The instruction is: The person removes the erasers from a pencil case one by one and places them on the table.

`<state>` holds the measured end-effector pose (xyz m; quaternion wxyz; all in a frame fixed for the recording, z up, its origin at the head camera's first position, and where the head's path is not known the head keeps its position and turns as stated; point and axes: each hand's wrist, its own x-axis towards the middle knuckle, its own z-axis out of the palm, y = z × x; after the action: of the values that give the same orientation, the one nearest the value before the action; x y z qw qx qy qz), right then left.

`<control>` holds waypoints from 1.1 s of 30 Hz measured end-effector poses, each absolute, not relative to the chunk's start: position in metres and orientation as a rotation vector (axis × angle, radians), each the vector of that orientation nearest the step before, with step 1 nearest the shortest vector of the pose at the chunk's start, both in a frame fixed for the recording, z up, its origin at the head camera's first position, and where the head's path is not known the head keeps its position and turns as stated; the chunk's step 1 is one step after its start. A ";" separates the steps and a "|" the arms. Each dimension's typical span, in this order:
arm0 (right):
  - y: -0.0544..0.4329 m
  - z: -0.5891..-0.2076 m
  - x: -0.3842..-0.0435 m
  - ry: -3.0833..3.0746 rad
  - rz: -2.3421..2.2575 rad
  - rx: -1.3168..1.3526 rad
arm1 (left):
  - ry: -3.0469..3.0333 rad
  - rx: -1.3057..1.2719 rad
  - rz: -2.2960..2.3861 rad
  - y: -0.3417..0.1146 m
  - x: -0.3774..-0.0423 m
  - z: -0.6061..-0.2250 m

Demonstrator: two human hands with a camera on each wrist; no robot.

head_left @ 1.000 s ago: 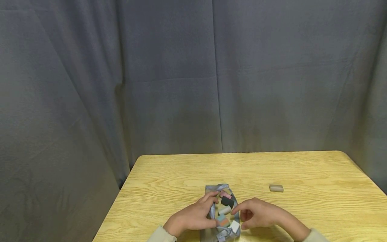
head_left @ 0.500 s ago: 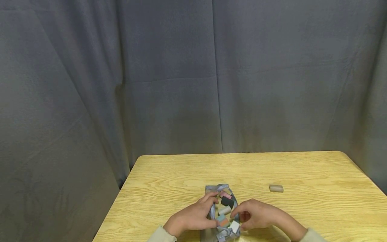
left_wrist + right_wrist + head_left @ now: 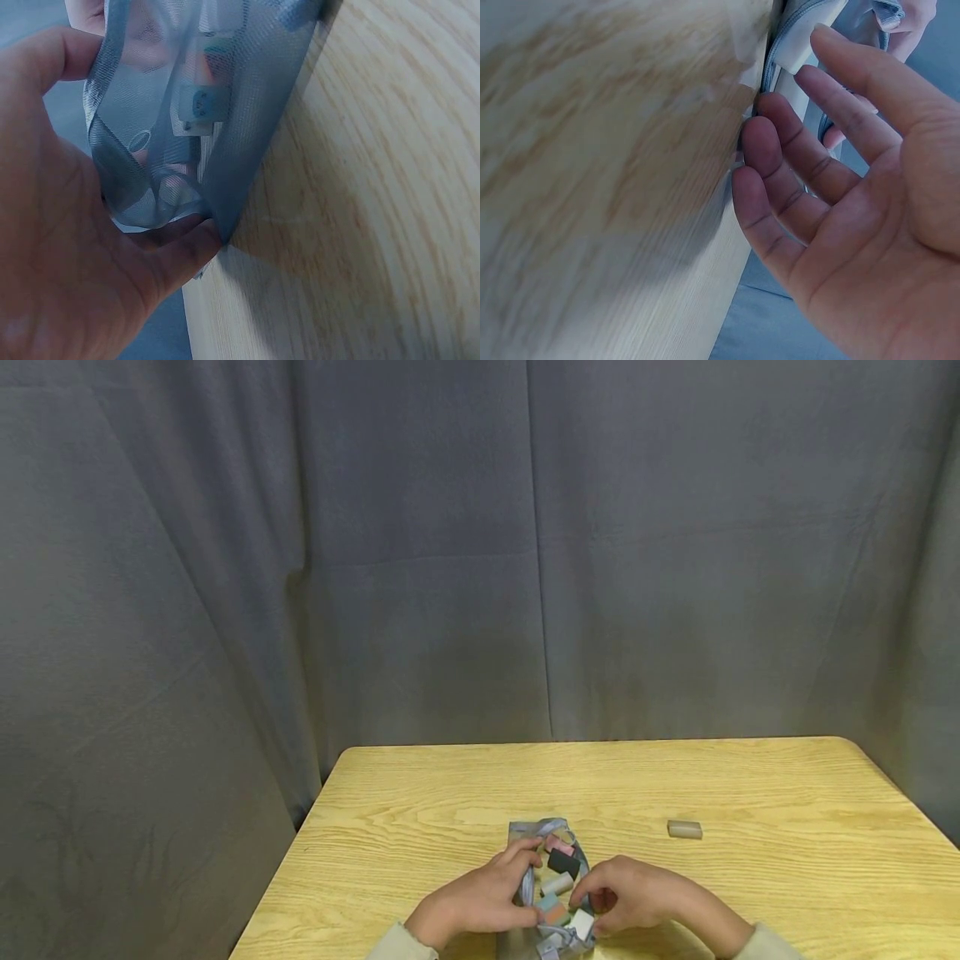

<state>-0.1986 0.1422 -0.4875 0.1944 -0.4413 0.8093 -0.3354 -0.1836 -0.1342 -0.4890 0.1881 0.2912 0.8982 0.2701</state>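
Note:
A grey-blue mesh pouch (image 3: 522,832) lies with its mouth spread on the table. My left hand (image 3: 483,893) grips its left edge, fingers and thumb on the trim; in the left wrist view, fingertips (image 3: 196,244) pinch the mesh. Inside the mouth are small eraser-like blocks: a pink one (image 3: 557,844), a black one (image 3: 563,862), a whitish roll-shaped one (image 3: 557,884), a striped one (image 3: 553,910) and a white one (image 3: 582,925). At the pouch's right edge is my right hand (image 3: 633,893), fingers loosely bent, thumb and forefinger close to the white block.
A beige block (image 3: 685,829) lies alone on the wood-grain table (image 3: 420,793), to the right and farther back. Grey curtains (image 3: 420,568) hang behind the table and along its sides.
My right hand has shifted slightly left and nearer, its forefinger and thumb drawing closer to the white block. My left hand and the pouch have stayed in place.

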 end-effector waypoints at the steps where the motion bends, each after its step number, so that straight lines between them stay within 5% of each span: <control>1: 0.142 -0.487 -0.198 2.271 -0.938 -1.234 | 2.528 0.819 0.759 -0.134 -0.184 -0.489; 33: 0.134 -0.489 -0.196 2.339 -0.825 -1.152 | 2.528 0.850 0.721 -0.135 -0.184 -0.493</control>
<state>-0.1964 0.1337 -0.4885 0.2021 -0.4126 0.8376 -0.2956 -0.1837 -0.1346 -0.4932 0.1883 0.3020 0.8987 0.2564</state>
